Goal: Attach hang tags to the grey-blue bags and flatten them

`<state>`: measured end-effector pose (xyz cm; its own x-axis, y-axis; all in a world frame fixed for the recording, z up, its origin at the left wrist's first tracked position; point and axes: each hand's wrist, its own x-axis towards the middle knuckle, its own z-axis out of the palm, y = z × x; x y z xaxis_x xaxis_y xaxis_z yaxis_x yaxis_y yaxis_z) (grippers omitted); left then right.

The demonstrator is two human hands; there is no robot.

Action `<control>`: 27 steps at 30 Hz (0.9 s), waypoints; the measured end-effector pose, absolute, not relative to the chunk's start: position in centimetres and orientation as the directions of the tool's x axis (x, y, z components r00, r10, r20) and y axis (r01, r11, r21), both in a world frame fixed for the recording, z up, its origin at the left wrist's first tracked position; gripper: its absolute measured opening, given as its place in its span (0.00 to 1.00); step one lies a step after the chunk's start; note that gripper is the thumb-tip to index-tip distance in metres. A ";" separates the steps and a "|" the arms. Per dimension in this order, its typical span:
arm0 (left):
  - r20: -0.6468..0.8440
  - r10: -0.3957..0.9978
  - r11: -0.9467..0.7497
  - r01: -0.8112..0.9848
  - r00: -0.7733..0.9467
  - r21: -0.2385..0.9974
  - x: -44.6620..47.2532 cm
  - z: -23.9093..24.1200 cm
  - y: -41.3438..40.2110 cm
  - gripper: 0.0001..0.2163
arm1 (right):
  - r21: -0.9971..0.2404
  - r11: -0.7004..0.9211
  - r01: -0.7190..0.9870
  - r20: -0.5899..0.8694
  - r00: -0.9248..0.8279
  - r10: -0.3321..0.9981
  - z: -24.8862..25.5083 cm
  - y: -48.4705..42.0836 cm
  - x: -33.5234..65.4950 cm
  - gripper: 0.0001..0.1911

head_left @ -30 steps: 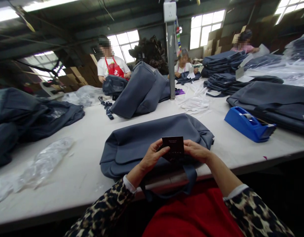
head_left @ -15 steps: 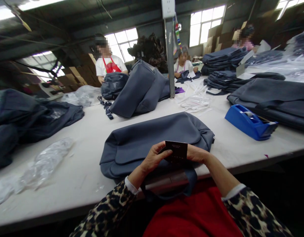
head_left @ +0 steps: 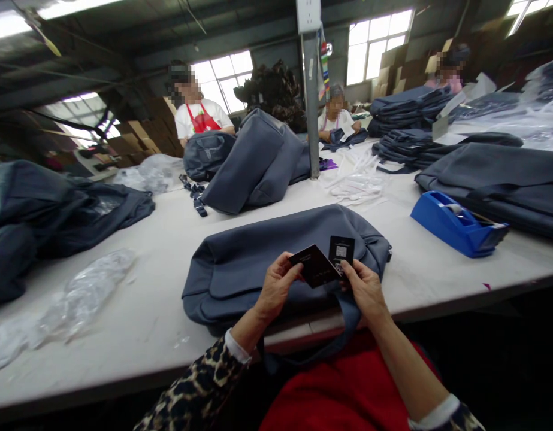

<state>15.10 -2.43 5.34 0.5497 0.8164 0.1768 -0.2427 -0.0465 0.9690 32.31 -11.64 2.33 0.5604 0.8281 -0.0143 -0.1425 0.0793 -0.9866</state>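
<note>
A dark blue bag [head_left: 258,257] lies on its side at the table's front edge, its strap [head_left: 348,317] hanging over. Above it, my left hand [head_left: 276,284] pinches a larger black card [head_left: 314,268] with small pale print, thumb on top. My right hand [head_left: 365,290] grips a smaller black tag [head_left: 341,248] that bears a white code label and white lettering. The card's right corner overlaps the tag's lower part. Whether a string joins the two cannot be made out.
A blue tape dispenser [head_left: 458,222] stands to the right, before a flat bag [head_left: 496,179]. Crumpled clear plastic [head_left: 85,293] and dark bags [head_left: 47,221] lie at left. A metal post [head_left: 312,108] rises beyond; co-workers [head_left: 204,117] handle bags across the table.
My right hand has come out from behind the black card and now shows the smaller tag beside it. The card has tilted in my left hand.
</note>
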 end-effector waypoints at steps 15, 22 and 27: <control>0.046 0.822 0.045 -0.146 0.568 0.988 16.4 5.1 0.1 0.20 | -0.979 0.179 0.100 0.204 0.386 0.900 3.1 -11.8 31.9 0.21; 0.012 0.743 0.063 -0.088 0.669 0.994 19.3 4.5 1.1 0.21 | -0.829 -0.013 0.559 0.267 0.416 0.869 3.6 -9.6 34.4 0.17; -0.049 0.717 0.101 -0.033 0.696 0.994 19.4 3.1 1.4 0.22 | -0.738 -0.111 0.666 0.254 0.426 0.868 3.3 -9.3 34.1 0.23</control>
<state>19.43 1.38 3.10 0.6958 0.7166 -0.0493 -0.0333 0.1007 0.9944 34.09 -9.28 3.33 0.4260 0.8683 0.2542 0.6660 -0.1108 -0.7377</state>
